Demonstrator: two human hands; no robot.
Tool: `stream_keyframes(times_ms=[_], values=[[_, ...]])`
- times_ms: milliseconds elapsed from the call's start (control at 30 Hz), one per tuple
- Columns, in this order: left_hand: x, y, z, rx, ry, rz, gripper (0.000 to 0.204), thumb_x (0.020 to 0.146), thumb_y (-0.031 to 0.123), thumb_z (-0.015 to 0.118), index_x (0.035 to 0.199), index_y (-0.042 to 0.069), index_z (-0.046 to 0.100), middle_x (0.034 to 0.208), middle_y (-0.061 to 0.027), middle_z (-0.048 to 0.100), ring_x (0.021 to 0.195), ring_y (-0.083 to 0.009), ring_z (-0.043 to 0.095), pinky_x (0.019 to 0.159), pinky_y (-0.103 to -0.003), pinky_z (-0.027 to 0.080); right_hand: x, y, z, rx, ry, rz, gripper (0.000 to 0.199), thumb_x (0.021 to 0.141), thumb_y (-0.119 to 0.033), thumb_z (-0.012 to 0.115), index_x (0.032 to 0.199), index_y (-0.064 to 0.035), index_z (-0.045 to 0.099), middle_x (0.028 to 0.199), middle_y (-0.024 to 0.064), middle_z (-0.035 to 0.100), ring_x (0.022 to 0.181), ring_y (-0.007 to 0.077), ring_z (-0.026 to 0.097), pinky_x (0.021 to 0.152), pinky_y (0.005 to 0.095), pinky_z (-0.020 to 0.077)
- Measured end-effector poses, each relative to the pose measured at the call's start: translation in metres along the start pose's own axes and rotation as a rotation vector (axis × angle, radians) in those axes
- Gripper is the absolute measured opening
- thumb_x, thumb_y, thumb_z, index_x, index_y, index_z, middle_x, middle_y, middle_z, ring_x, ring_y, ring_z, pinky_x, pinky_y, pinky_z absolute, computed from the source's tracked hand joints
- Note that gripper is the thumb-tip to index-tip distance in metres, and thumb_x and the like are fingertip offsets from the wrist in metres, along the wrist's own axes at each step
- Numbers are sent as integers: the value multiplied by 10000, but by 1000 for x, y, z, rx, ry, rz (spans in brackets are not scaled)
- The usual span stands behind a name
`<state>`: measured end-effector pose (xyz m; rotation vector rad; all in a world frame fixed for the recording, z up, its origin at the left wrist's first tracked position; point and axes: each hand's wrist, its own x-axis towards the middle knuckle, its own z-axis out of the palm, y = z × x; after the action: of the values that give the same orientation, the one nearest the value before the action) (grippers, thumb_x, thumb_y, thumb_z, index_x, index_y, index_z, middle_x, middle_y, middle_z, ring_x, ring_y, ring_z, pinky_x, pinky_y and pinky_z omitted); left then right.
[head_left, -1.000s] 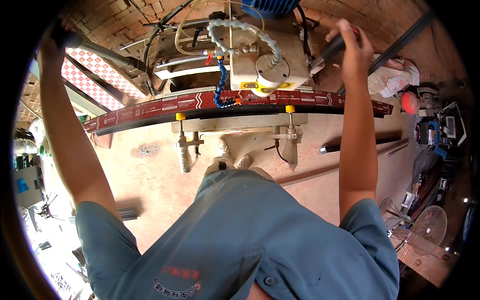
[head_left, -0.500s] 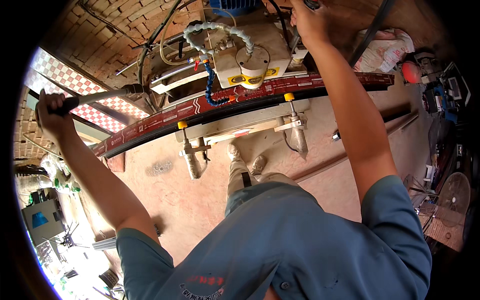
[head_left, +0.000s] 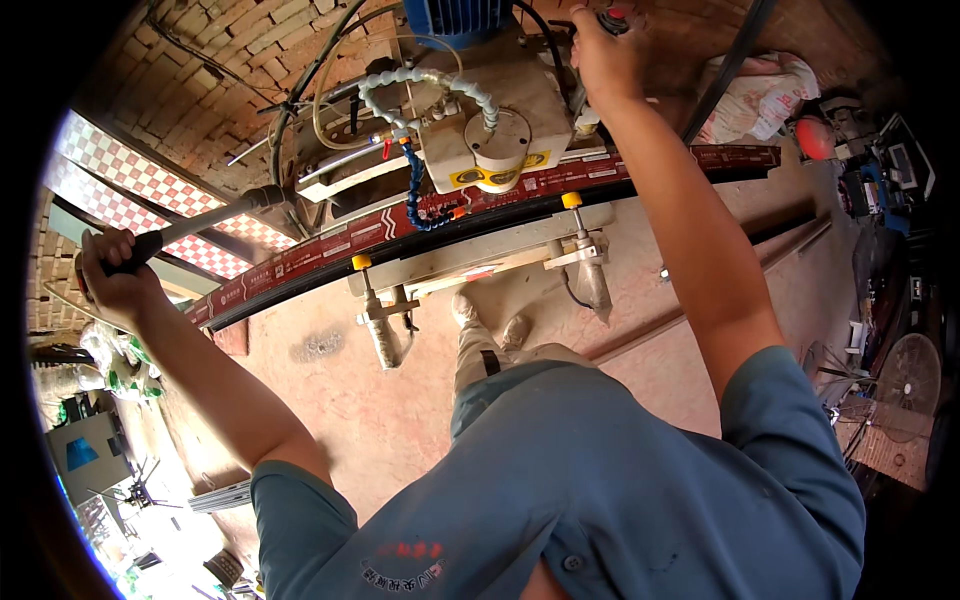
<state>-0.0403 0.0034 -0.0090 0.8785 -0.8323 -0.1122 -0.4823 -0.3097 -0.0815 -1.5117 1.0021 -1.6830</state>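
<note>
Out at the far left, my left hand point(head_left: 122, 282) is closed around the black grip of a long metal lever point(head_left: 212, 218) on the machine. At the top, my right hand point(head_left: 606, 68) wraps round a second handle point(head_left: 614, 20) with a red button on its end; much of it is hidden by the hand. Between them sits the pale machine head point(head_left: 450, 150), with yellow warning labels. A long profile bar point(head_left: 345, 238) in red printed film, dark along its near edge, lies across the machine under the head. Two yellow-tipped clamps point(head_left: 376, 325) stand on its near side.
A blue segmented coolant hose point(head_left: 414, 185) bends down to the bar. Behind the head is a blue motor point(head_left: 455, 20). A dark post point(head_left: 735, 70) rises beside my right forearm. A white sack point(head_left: 765, 95) and a fan point(head_left: 908, 385) are at the right.
My left hand and its lever have swung lower and slightly right. My right hand still holds its handle, a little further left in the picture. The whole view has shifted slightly.
</note>
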Motion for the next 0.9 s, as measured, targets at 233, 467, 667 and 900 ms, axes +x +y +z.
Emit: stream_keyframes(times_ms=[233,467,667,900], values=[[4,2,-9,87,33,33,356,911,137,527,586,115,385,580,-5,323,560,-151,363,601,-321,383,7,15,-6,-50,-21,-174,212,841,-102,627,661,-10,565,582,16,561,556,108,533,530,305,419],[5,1,-10,51,30,5,358,910,147,524,592,128,361,588,-3,312,561,-154,356,625,-331,371,2,12,0,-36,23,-135,218,857,-115,632,675,-12,569,594,-3,560,559,91,527,529,292,418],[2,2,-4,59,65,5,351,906,146,524,597,126,359,596,-4,306,576,-155,349,624,-333,363,-1,5,-2,29,2,-48,207,855,-118,632,690,-10,570,596,0,562,559,93,523,534,292,420],[2,2,-21,35,83,-5,338,900,156,512,599,128,360,603,-2,298,578,-156,344,627,-336,363,0,-4,1,-27,-5,-15,250,845,-143,628,655,4,558,539,45,541,518,139,530,527,329,428]])
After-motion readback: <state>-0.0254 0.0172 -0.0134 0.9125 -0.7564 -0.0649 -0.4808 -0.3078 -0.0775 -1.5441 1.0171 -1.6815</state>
